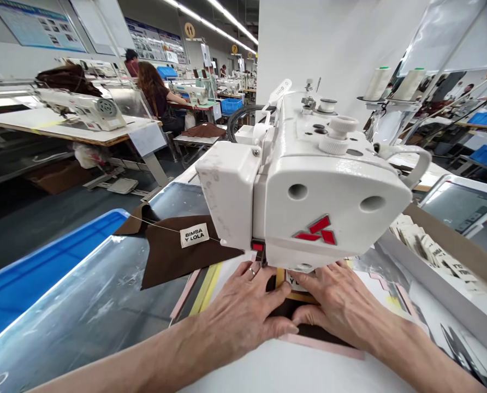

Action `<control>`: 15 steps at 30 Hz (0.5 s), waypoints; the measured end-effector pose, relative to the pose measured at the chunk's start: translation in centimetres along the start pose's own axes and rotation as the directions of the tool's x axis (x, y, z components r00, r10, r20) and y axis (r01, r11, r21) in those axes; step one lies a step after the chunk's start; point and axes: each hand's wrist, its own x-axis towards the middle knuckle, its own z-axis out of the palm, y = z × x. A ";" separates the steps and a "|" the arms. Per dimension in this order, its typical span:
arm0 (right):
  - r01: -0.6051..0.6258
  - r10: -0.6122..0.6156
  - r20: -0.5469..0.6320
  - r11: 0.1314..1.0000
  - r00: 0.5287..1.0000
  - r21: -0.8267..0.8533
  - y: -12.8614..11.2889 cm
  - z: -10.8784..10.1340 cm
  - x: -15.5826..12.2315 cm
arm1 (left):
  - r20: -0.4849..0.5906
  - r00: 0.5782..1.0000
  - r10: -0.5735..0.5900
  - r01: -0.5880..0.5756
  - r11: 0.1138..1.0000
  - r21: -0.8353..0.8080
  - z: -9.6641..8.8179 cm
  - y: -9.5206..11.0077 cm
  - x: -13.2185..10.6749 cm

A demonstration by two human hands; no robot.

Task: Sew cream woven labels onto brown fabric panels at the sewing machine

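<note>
A white sewing machine [333, 191] head stands in front of me, its needle area just beyond my fingers. My left hand [243, 300] lies with fingers stretched out on a brown fabric piece [282, 311] and its frame. From the other side my right hand [337, 295] presses down, fingers extended, beside a white label [295, 280] with dark lettering, partly covered by the fingers. Both thumbs rest on the brown fabric, close together. Left of the machine lies another brown piece [164, 262] bearing a "BIMBA Y LOLA" label [194, 235], a thread trailing across it.
At right are a cardboard box [473, 322] of white labels [435, 251], scissors [460, 349] and a screen [464, 204]. A blue bin [63, 267] stands by the left table edge. Thread cones [409, 84] rise behind. A co-worker [153, 98] sits farther back.
</note>
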 end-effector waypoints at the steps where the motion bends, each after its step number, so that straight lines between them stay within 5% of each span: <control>1: 0.002 -0.002 0.003 1.000 1.000 -0.015 0.1 0.0 0.0 | 0.003 1.000 0.003 -0.003 1.000 -0.001 0.0 0.0 0.0; 15: 0.020 -0.021 -0.003 0.995 1.000 -0.093 0.5 0.1 -0.1 | 0.031 0.999 -0.010 0.009 0.999 0.038 0.2 0.0 0.1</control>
